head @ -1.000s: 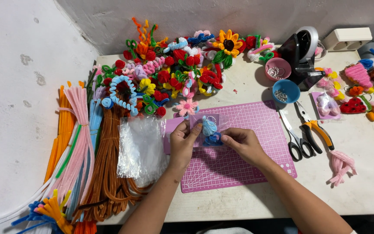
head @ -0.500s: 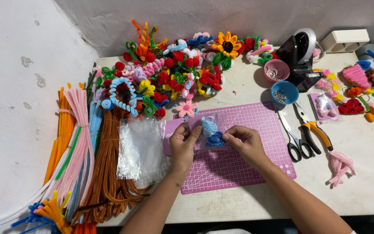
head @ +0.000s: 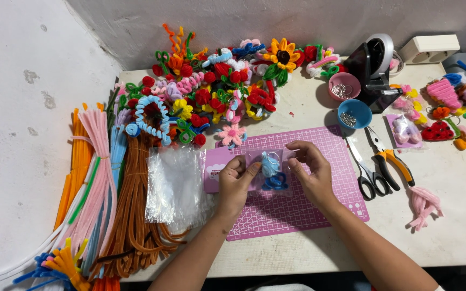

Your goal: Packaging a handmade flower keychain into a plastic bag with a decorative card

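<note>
Both hands hold one small clear plastic packet [head: 271, 171] over a pink cutting mat [head: 319, 205]. Inside the packet sits a light blue and dark blue pipe-cleaner figure with a metal ring at its top. My left hand [head: 234, 186] pinches the packet's left edge between thumb and fingers. My right hand [head: 311, 172] pinches its right upper edge. A pink card [head: 216, 168] lies on the mat just left of my left hand.
A stack of clear bags [head: 175, 186] lies left of the mat, beside bundles of pipe cleaners [head: 98, 199]. Finished pipe-cleaner flowers [head: 217, 91] crowd the back. Scissors [head: 367, 172], orange-handled pliers [head: 389, 159], two small bowls [head: 354, 113], a tape dispenser [head: 373, 62] sit right.
The hands and packet stay over the mat; my fingers have shifted slightly along the packet's edges. The camera view has barely moved.
</note>
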